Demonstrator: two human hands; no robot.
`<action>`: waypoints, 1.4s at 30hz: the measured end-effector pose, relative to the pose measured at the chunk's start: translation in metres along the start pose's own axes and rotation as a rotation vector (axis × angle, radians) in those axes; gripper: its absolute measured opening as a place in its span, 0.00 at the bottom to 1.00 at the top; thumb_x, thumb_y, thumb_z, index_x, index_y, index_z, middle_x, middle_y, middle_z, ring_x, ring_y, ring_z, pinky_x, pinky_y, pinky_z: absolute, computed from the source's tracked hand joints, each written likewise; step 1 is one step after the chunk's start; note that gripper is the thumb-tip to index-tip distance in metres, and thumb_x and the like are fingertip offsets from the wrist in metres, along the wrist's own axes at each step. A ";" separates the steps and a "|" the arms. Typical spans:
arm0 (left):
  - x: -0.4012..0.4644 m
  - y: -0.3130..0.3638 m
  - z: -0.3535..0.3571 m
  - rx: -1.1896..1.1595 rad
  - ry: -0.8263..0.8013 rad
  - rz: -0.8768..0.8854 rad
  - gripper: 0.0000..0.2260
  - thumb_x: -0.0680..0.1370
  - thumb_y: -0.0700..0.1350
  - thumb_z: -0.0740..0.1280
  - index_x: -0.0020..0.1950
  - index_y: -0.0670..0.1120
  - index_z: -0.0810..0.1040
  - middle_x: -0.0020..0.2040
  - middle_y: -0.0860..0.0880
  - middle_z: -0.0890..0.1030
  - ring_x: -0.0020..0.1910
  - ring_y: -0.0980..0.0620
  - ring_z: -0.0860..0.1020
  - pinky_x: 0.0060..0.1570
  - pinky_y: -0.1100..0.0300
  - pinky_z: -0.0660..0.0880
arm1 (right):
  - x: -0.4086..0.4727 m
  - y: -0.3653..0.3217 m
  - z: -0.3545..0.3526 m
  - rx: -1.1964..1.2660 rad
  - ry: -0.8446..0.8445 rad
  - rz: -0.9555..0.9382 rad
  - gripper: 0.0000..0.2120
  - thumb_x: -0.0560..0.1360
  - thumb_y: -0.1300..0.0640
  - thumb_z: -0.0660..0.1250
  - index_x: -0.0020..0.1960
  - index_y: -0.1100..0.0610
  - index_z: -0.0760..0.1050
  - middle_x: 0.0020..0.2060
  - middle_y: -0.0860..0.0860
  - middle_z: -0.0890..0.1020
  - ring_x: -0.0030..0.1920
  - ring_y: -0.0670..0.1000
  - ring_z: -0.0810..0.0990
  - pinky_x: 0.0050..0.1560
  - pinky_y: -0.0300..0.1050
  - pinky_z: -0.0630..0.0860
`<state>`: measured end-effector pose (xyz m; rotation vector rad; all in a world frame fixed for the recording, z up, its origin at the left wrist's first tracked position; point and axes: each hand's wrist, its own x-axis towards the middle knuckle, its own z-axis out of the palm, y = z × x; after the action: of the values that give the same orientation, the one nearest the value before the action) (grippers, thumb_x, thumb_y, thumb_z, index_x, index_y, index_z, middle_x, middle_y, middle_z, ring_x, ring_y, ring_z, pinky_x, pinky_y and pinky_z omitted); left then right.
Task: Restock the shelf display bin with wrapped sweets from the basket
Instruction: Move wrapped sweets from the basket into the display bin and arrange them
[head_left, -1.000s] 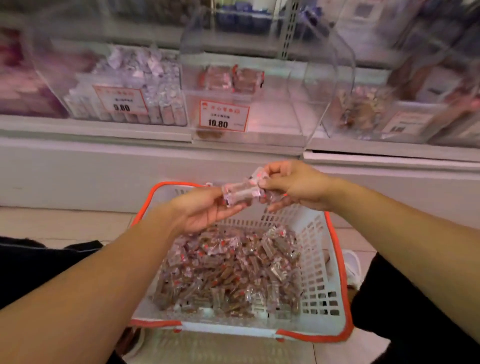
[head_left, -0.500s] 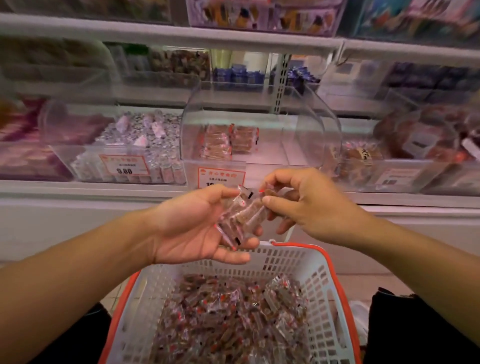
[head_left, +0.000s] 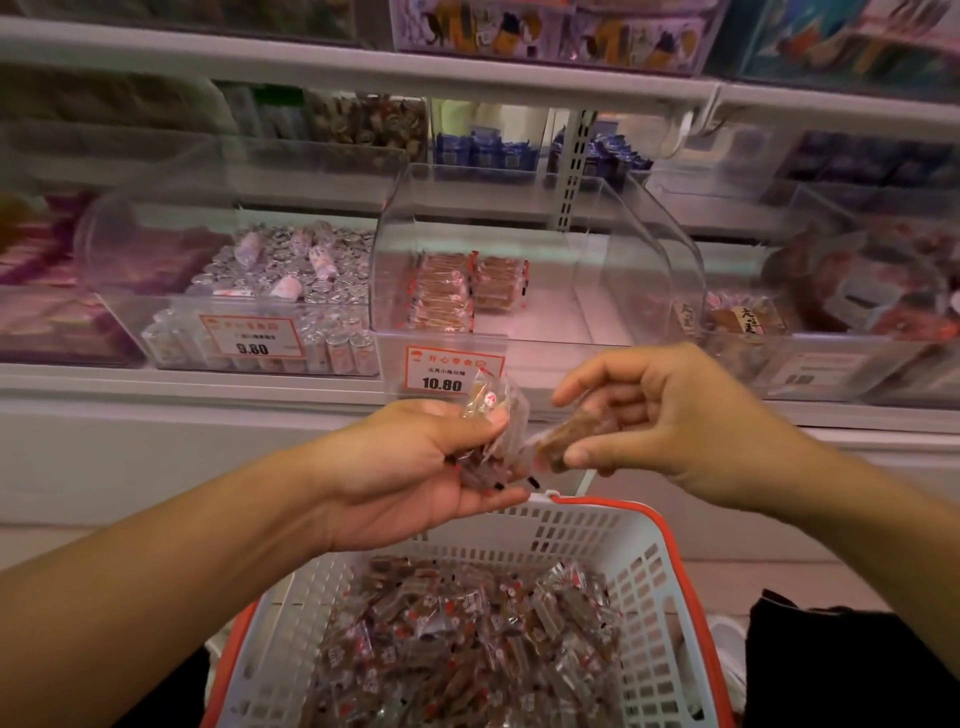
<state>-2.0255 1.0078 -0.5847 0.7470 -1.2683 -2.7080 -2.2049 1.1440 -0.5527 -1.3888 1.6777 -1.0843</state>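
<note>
A white basket (head_left: 644, 566) with an orange rim sits low in front of me, full of wrapped brown sweets (head_left: 467, 644). My left hand (head_left: 415, 473) is palm up above its far rim and grips a small bunch of wrapped sweets (head_left: 493, 421). My right hand (head_left: 670, 421) pinches one brown wrapped sweet (head_left: 566, 439) right beside that bunch. Straight behind the hands stands the clear display bin (head_left: 587, 260) with a 10.80 price tag (head_left: 447, 371). It holds two short stacks of the same sweets (head_left: 457, 296) at its left side.
A neighbouring bin (head_left: 171, 348) on the left holds silver-wrapped rolls under a 9.80 tag. Another bin (head_left: 810, 353) of dark packets stands on the right. Upper shelves carry blue packets (head_left: 485, 150) and boxes. The white shelf front (head_left: 156, 447) runs below the bins.
Both hands have risen from over the basket to the height of the bin's price tag. The right hand has drawn one sweet out of the bunch in the left hand.
</note>
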 end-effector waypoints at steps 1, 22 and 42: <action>-0.001 -0.001 0.001 -0.003 -0.019 0.000 0.19 0.73 0.40 0.66 0.62 0.34 0.76 0.52 0.37 0.83 0.48 0.44 0.83 0.55 0.47 0.80 | 0.002 0.003 0.007 -0.003 0.067 -0.022 0.19 0.63 0.62 0.77 0.53 0.55 0.81 0.40 0.56 0.86 0.41 0.56 0.86 0.41 0.45 0.84; -0.008 0.016 0.000 0.499 -0.149 0.000 0.25 0.67 0.38 0.74 0.62 0.43 0.71 0.44 0.47 0.83 0.41 0.52 0.81 0.34 0.64 0.78 | 0.007 -0.007 0.029 -0.249 -0.022 -0.142 0.19 0.66 0.60 0.80 0.54 0.53 0.80 0.46 0.48 0.84 0.47 0.49 0.83 0.52 0.52 0.79; 0.013 0.085 -0.073 1.686 0.726 0.634 0.19 0.81 0.52 0.57 0.33 0.46 0.74 0.36 0.45 0.82 0.35 0.46 0.77 0.39 0.54 0.73 | 0.216 0.028 -0.019 -0.594 0.192 0.446 0.20 0.65 0.61 0.81 0.54 0.58 0.80 0.51 0.54 0.83 0.52 0.55 0.82 0.53 0.49 0.81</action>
<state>-2.0170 0.8963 -0.5671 0.8855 -2.5561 -0.3289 -2.2737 0.9376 -0.5708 -1.1680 2.4357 -0.4902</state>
